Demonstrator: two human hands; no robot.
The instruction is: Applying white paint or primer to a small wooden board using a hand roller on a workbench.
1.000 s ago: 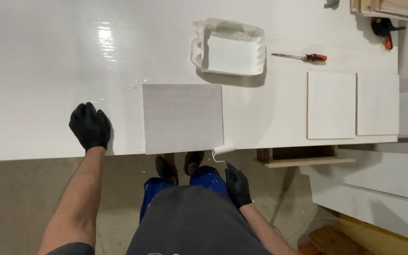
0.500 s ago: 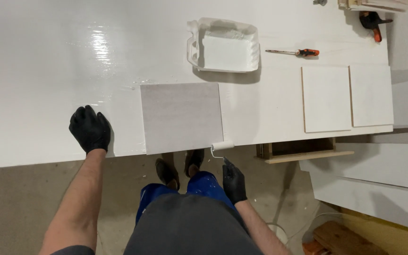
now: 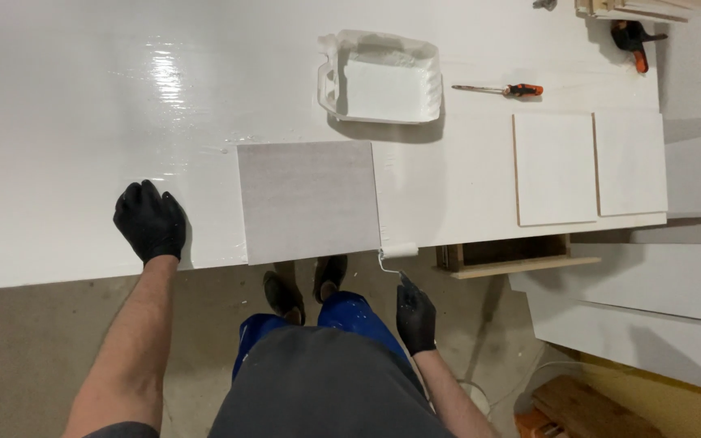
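Note:
My left hand [image 3: 151, 221], in a black glove, rests flat on the glossy white board [image 3: 83, 122] near its front edge. My right hand [image 3: 415, 316], also gloved in black, grips the handle of a small paint roller [image 3: 397, 251]. The roller's white sleeve touches the board's front edge, just right of a dull grey square patch [image 3: 308, 199] that lies between my two hands. A white paint tray [image 3: 383, 77] sits on the board beyond the patch.
Two white square panels [image 3: 555, 168] [image 3: 630, 162] lie at the right end. An orange-handled screwdriver [image 3: 503, 89] lies behind them, and a black and orange clamp [image 3: 631, 36] sits at the far right. Long white boards [image 3: 651, 284] lean lower right. My shoes [image 3: 306, 285] stand on the floor.
The view has shifted slightly. My right hand has moved the roller a little along the front edge; my left hand stays planted.

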